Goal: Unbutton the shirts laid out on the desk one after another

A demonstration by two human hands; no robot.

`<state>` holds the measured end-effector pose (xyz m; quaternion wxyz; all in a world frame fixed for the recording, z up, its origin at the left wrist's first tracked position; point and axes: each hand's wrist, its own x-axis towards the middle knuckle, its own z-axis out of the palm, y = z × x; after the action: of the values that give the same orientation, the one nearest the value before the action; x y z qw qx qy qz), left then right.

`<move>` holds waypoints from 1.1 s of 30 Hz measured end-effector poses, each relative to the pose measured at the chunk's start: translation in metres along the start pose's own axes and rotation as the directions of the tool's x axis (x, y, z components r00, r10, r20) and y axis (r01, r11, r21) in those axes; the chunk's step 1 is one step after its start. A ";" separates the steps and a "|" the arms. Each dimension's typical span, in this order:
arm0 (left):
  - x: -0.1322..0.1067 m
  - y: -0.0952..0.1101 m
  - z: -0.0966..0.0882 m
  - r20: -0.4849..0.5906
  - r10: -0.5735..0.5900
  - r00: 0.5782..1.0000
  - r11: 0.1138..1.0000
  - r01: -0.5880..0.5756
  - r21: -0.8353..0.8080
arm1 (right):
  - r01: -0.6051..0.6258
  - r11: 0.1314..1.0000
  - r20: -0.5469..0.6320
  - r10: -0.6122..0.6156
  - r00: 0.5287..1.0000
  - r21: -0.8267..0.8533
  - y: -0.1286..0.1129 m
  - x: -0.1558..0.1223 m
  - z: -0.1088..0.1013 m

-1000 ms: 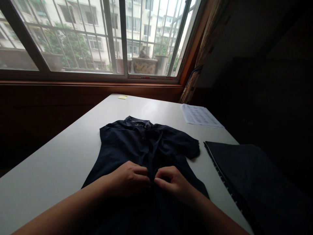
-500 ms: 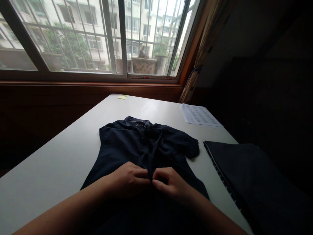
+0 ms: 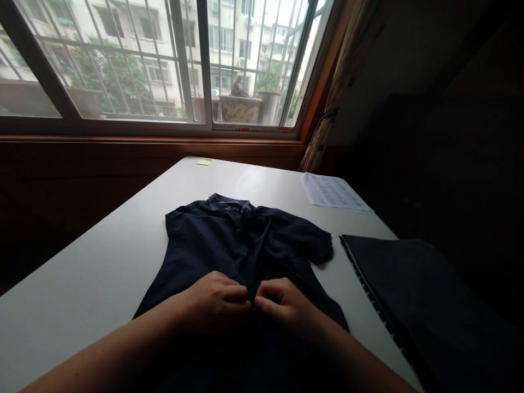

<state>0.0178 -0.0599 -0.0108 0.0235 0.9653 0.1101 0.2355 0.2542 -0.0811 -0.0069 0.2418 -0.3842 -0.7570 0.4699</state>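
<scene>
A dark navy short-sleeved shirt (image 3: pixel 213 237) lies front up on the white table (image 3: pixel 102 256), its collar toward the window. My left hand (image 3: pixel 219 300) is closed on the front placket at about mid-body, fingers curled into the cloth. Close beside it, my right hand (image 3: pixel 282 303) pinches the same placket between thumb and forefinger. The fingertips of both hands nearly meet there. A button at that spot is too small and dark to make out. Toward me, the lower part of the shirt fades into shadow.
A folded dark cloth (image 3: pixel 417 284) with a row of pale marks along its edge lies at the right. Printed sheets (image 3: pixel 335 192) rest at the far right corner, a yellow sticky note (image 3: pixel 203 162) at the far left. A barred window (image 3: pixel 164 65) stands behind.
The fingers have shifted slightly at the placket, the left ones curling in a little more. The shirt lies almost as before.
</scene>
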 end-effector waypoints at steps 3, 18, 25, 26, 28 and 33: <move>0.000 0.000 0.000 -0.006 0.002 1.000 1.000 -0.001 0.011 | 0.006 1.000 -0.011 -0.006 1.000 -0.005 0.001 0.000 0.001; -0.003 0.000 -0.007 -0.173 -0.022 0.985 0.999 0.027 0.023 | -0.035 0.999 -0.092 0.038 0.995 0.038 -0.001 0.000 -0.005; -0.001 0.000 -0.007 -0.165 -0.014 0.986 1.000 0.009 -0.027 | -0.033 0.995 -0.083 0.041 0.996 0.098 0.000 -0.001 -0.006; -0.001 0.000 -0.007 -0.164 -0.014 0.986 0.999 0.008 -0.035 | -0.031 0.994 -0.083 0.040 0.996 0.100 0.000 -0.001 -0.006; -0.001 0.000 -0.006 -0.164 -0.014 0.986 0.999 0.006 -0.044 | -0.026 0.994 -0.083 0.035 0.996 0.105 0.000 -0.001 -0.006; -0.001 0.001 -0.007 -0.176 -0.009 0.984 0.999 0.000 -0.050 | -0.009 0.994 -0.086 0.018 0.996 0.110 -0.001 -0.002 -0.007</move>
<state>0.0139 -0.0607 -0.0049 0.0384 0.9396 0.1077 0.3225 0.2598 -0.0791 -0.0034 0.2921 -0.3957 -0.7163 0.4950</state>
